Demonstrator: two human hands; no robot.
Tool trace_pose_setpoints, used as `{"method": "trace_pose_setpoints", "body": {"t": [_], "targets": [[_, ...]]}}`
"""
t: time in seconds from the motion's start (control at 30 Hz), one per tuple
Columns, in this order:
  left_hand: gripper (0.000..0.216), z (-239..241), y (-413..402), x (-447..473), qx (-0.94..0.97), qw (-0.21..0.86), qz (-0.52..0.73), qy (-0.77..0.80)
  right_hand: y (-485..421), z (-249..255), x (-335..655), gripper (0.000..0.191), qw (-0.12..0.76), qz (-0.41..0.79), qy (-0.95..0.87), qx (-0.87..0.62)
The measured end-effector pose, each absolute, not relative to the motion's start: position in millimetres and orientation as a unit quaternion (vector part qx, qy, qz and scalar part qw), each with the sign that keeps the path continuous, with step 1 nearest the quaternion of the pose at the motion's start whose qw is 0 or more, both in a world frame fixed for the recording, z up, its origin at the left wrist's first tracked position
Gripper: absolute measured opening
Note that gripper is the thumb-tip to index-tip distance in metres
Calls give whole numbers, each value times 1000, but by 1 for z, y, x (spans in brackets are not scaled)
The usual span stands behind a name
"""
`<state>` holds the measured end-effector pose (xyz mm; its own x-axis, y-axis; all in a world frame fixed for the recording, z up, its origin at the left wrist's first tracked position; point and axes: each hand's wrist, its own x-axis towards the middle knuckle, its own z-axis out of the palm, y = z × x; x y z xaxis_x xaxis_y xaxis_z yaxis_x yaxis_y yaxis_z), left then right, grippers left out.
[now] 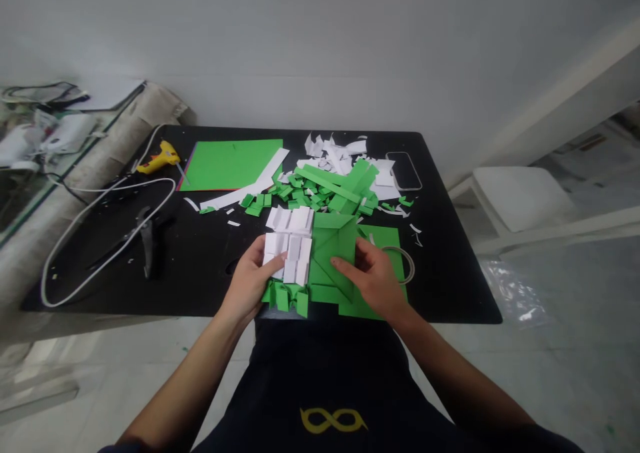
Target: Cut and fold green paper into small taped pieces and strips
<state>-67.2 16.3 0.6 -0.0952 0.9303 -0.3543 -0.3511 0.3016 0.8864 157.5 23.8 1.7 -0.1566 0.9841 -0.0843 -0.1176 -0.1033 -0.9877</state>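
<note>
**Left hand** point(247, 273): clasped on the white folded-paper blocks point(299, 245), thumb laid across the front, fingers mostly hidden behind. **Right hand** point(376, 276): the folded green card point(324, 256) is pinched at its right side between thumb and fingers.

**Pieces in hand:** held side by side above the near edge of the worktop point(450, 266); whether they are joined cannot be told.

**Done, as judged:** white blocks ranged in close rows, with green blocks point(287, 298) set below; card creased, a flap turned over.

**Left, as judged:** card face not covered by blocks; work taken to be partly complete.

**Close by:** flat green sheet point(385, 237), partly hidden by the right hand; pale ring point(413, 266) laid at its edge.

**Beyond:** loose green folded pieces point(296, 191), apparently unused; green strips point(353, 183); white paper scraps point(337, 151), heaped.

**Farther left:** stack of coloured sheets point(225, 163), topped with green; yellow glue gun point(163, 158); pliers-like tool point(147, 243), crossed by a white cable point(43, 283).
</note>
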Motion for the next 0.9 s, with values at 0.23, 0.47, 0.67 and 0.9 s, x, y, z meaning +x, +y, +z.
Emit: {"method": "trace_pose_setpoints", "body": {"t": [0.23, 0.47, 0.67, 0.9], "targets": [[58, -2, 11, -67, 284, 613, 516, 527, 25, -2, 159, 26, 460, 579, -493, -458], [53, 8, 10, -68, 261, 650, 521, 489, 24, -4, 161, 32, 452, 592, -473, -470], [49, 3, 7, -65, 255, 623, 526, 520, 24, -3, 162, 35, 456, 609, -449, -467], [44, 2, 6, -60, 304, 592, 538, 517, 23, -4, 162, 38, 448, 600, -458, -479]]}}
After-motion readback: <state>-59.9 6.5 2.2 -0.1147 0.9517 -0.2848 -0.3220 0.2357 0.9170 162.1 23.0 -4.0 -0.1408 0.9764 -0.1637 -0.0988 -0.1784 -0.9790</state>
